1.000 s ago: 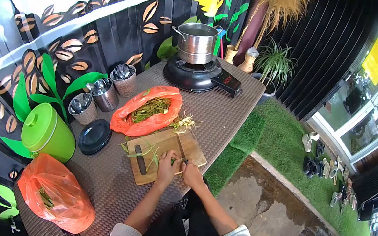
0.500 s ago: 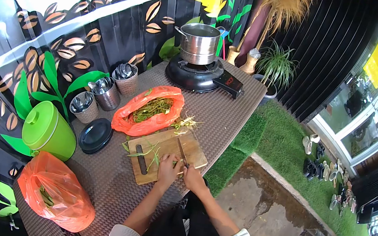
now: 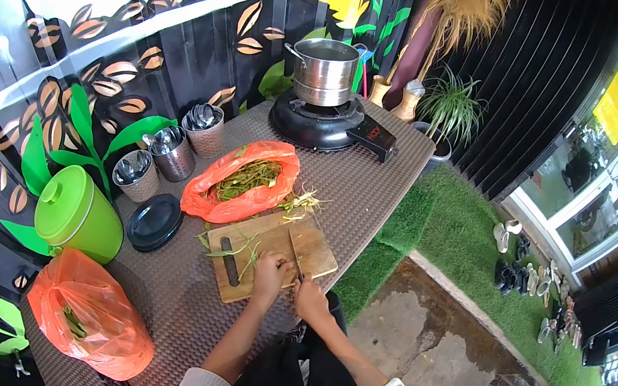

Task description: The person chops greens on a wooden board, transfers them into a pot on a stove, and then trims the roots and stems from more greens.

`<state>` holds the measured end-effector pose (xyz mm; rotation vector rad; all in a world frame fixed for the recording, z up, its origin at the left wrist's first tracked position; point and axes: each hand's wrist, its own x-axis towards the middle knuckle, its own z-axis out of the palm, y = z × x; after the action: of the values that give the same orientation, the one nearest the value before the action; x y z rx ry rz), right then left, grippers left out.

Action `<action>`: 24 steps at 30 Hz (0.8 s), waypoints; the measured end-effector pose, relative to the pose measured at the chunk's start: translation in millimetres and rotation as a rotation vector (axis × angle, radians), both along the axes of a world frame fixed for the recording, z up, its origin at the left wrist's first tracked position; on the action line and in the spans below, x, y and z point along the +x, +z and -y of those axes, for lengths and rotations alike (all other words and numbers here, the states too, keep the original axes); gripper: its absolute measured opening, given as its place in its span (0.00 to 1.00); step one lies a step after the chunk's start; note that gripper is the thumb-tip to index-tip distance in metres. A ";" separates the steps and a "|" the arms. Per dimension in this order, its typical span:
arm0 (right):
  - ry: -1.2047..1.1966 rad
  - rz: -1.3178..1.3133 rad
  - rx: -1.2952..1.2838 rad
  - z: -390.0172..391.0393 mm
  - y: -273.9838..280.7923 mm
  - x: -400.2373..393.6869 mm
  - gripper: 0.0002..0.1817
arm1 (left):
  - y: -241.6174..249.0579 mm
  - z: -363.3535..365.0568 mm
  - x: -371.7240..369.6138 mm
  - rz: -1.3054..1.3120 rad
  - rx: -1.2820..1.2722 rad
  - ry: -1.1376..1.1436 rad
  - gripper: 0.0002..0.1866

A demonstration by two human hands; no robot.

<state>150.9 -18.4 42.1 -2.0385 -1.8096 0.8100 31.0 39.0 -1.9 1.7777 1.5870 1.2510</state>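
My right hand (image 3: pixel 311 302) grips a knife (image 3: pixel 295 251) by its handle, the blade pointing away over the wooden cutting board (image 3: pixel 312 243). To its left, my left hand (image 3: pixel 268 276) is over the board with fingers curled and pinched together; what they hold is too small to make out. Several thin green stems (image 3: pixel 243 249) lie loose on the board, left of my left hand. Beyond the board, an open orange plastic bag (image 3: pixel 198 203) holds a heap of green pods or stems. A small pile of pale trimmings (image 3: pixel 303 203) lies by the board's far edge.
A steel pot (image 3: pixel 325 75) stands on a black portable stove (image 3: pixel 311 123) at the far end. Metal cutlery cups (image 3: pixel 173 153), black plates (image 3: pixel 155 222), a lidded green bucket (image 3: pixel 82 215) and a full orange bag (image 3: pixel 94 321) line the left. The table's right edge (image 3: pixel 378 235) is close.
My left hand has shifted slightly left, away from the knife, its fingers more curled. My right hand and the knife have moved only a little.
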 end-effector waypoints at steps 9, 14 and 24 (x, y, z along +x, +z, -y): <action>0.067 -0.057 0.037 -17.5 -8.8 8.8 0.19 | 7.2 15.4 4.1 -0.109 0.144 -0.008 0.06; 0.003 0.006 0.010 -7.3 -1.1 -8.0 0.19 | -2.2 11.9 2.0 -0.109 0.158 -0.022 0.07; -0.022 0.053 0.090 -0.7 -19.1 -8.5 0.20 | -5.9 11.3 2.4 -0.034 0.126 0.008 0.04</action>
<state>142.4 -17.7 23.0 -2.0372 -1.8144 0.6624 33.3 27.7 -7.8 1.8801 1.5653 1.3588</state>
